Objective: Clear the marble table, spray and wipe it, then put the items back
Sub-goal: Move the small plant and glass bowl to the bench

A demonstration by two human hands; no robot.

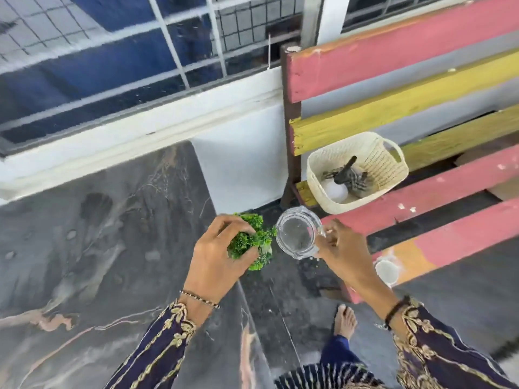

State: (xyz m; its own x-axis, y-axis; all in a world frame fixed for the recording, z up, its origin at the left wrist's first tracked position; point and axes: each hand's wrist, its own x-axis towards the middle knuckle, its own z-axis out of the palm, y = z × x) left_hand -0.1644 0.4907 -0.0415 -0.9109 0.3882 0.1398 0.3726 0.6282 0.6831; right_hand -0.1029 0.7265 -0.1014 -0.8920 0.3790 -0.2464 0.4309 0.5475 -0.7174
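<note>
The dark marble table (pixel 98 234) fills the left half of the head view, its top bare. My left hand (pixel 216 256) grips a small green artificial plant (pixel 252 240) from above, just past the table's right edge. My right hand (pixel 342 248) holds a clear glass jug (pixel 296 234) by its handle, right beside the plant and above the floor. The jug looks empty.
A bench (pixel 407 102) with pink and yellow slats stands at the right. On it sit a cream plastic basket (pixel 393 164) holding a white ball and a dark object, and a white cup (pixel 387 272). A white windowsill runs behind the table. My bare foot (pixel 345 318) is on the floor.
</note>
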